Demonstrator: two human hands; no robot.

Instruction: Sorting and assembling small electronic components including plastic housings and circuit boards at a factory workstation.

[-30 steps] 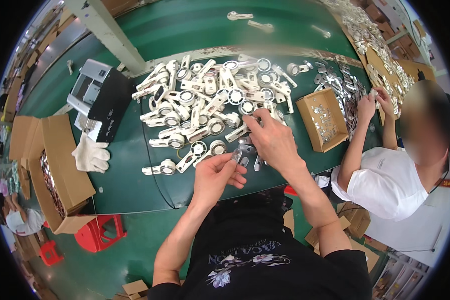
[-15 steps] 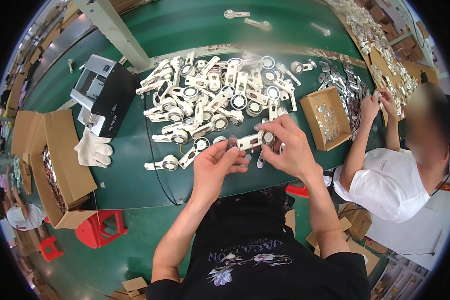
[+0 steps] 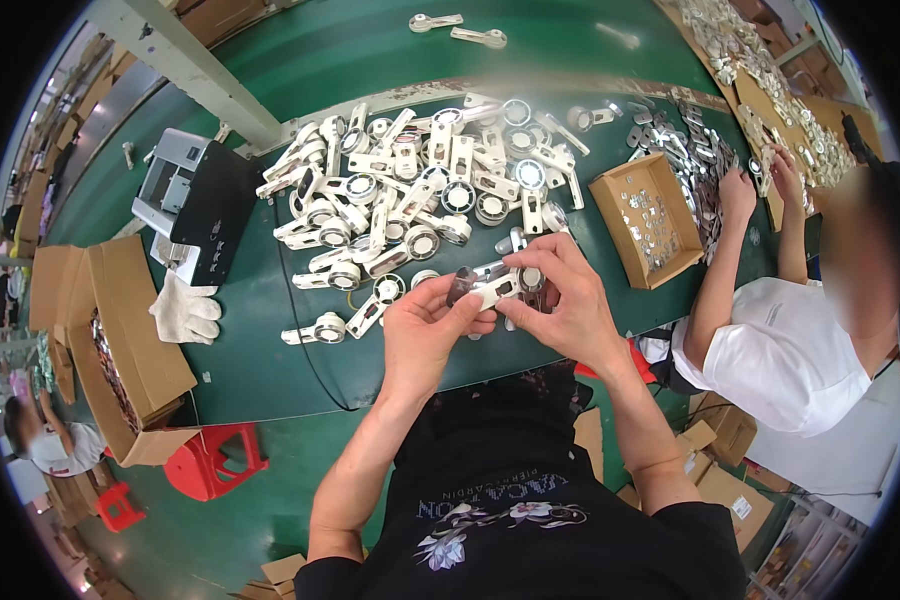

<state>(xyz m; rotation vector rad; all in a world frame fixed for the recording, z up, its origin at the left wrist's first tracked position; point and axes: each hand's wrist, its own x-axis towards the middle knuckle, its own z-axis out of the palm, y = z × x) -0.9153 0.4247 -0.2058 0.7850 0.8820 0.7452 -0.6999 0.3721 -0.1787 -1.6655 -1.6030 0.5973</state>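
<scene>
In front of me, both hands are closed around a small white handheld fan (image 3: 500, 291) with a slotted handle and a round head. My left hand (image 3: 422, 325) pinches a clear, greyish plastic cover (image 3: 462, 285) at the handle's end, against the white part. My right hand (image 3: 567, 300) grips the round-head end between thumb and fingers, partly hiding it. Just beyond my hands spreads a pile of similar white fans (image 3: 410, 190) with spoked round heads.
A cardboard tray (image 3: 612, 225) of small metal pieces stands right of the pile, beside loose silver parts (image 3: 692, 150). At left are a black-and-silver machine (image 3: 210, 210), a white glove (image 3: 185, 308) and an open carton (image 3: 150, 345). A co-worker (image 3: 770, 350) sits at right; a black cable (image 3: 305, 340) crosses the table.
The fan has tilted in my hands, and the clear cover now lies along its handle. My fingers have come closer together. The co-worker's hands have shifted slightly, and the whole view has turned a little.
</scene>
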